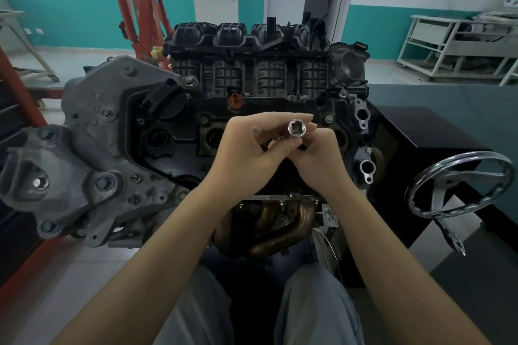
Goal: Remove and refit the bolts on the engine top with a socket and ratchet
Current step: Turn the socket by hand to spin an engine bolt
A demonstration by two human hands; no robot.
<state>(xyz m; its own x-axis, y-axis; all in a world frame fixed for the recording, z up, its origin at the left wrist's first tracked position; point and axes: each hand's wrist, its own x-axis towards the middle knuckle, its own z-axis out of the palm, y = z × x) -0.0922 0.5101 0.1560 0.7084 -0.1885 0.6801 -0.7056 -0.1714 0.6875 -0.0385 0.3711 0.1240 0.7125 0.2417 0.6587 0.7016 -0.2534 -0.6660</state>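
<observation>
Both hands meet above the middle of the engine top (252, 109), holding a chrome socket (297, 128) with its square drive hole facing the camera. The left hand (252, 145) pinches it between thumb and fingers; the right hand (319, 154) curls beneath, gripping something dark I cannot make out. No ratchet is visible. Best to seat the socket squarely on its drive before going to a bolt (329, 119) just right of the hands
</observation>
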